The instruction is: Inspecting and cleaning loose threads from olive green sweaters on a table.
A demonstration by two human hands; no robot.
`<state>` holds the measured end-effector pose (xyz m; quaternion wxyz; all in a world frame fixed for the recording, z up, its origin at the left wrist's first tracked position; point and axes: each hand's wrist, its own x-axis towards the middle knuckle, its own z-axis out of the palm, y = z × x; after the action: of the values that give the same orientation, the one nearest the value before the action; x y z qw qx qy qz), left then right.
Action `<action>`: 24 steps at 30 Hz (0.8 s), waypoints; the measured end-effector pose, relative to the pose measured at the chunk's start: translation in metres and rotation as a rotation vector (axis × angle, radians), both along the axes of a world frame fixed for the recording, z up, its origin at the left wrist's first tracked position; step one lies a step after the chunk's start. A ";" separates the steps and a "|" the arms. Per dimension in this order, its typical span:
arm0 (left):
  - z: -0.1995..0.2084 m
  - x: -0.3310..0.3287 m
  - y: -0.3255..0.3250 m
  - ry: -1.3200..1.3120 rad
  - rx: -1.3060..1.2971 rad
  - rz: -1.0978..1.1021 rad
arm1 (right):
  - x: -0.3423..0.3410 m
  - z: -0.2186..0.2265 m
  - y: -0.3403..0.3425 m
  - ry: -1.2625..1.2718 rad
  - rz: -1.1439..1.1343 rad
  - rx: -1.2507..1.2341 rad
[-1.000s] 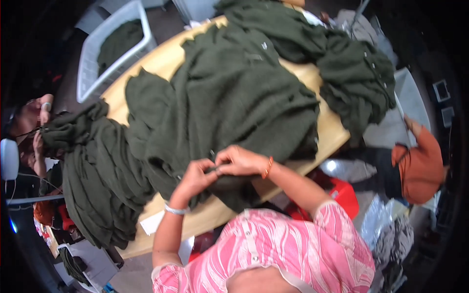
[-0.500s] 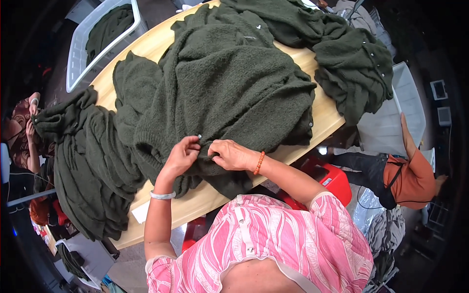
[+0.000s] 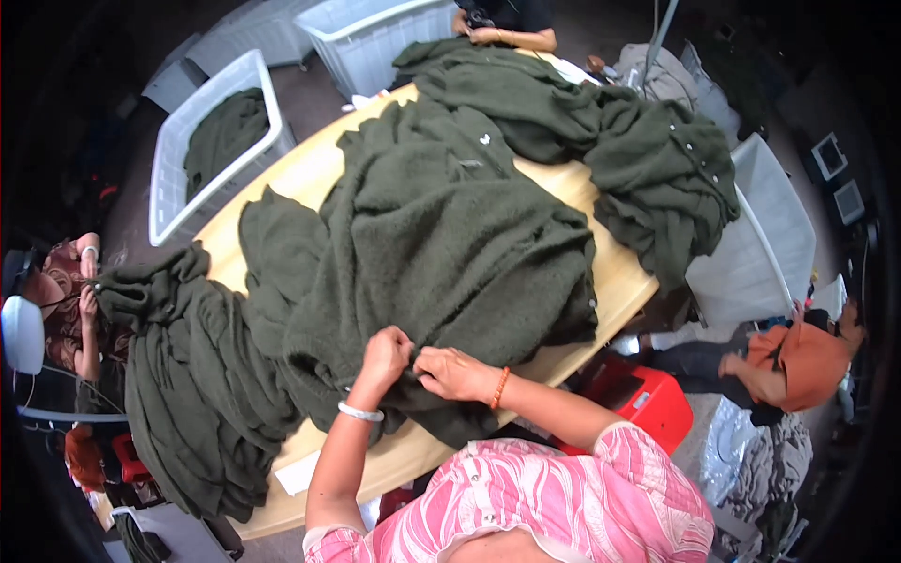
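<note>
A dark green knit cardigan (image 3: 441,253) lies spread on the wooden table in front of me, its near edge bunched toward my body. At this edge my left hand (image 3: 387,358) is closed, fingertips pinching the knit. Close beside it, on the right, my right hand (image 3: 457,373) is also closed on the fabric with bent fingers. The two sets of fingertips almost meet. Whatever small part lies between them is hidden by the fingers.
More green knitwear is heaped at the left (image 3: 202,375) and far right (image 3: 657,169) of the wooden table (image 3: 310,174). Pale plastic bins (image 3: 161,192) stand around it. A red stool (image 3: 648,403) is near my right arm. Co-workers are at the left, the far side and the right.
My left hand has moved right, up against my right hand, and its fingers have closed on the edge. The view has tilted up, showing another worker's arms beyond the table.
</note>
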<state>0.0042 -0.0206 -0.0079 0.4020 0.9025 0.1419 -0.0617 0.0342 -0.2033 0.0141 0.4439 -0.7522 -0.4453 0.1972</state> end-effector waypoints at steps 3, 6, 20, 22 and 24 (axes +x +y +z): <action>-0.004 -0.003 0.001 0.097 -0.275 0.014 | -0.002 0.001 -0.001 -0.046 -0.058 -0.018; 0.012 -0.011 0.001 0.141 -0.777 0.036 | 0.001 0.007 -0.001 -0.060 -0.117 -0.019; 0.005 -0.033 0.008 0.213 -1.330 0.185 | 0.000 0.012 0.004 -0.136 -0.211 0.027; 0.005 -0.033 0.008 0.238 -1.346 0.169 | 0.004 0.015 0.004 -0.125 -0.213 0.015; 0.023 -0.031 -0.002 0.053 -1.086 0.116 | 0.009 0.014 0.001 -0.117 -0.232 0.000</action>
<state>-0.0270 -0.0231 0.0151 0.8091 0.5540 0.1496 -0.1266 0.0428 -0.2019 0.0285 0.4372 -0.8088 -0.3803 0.1003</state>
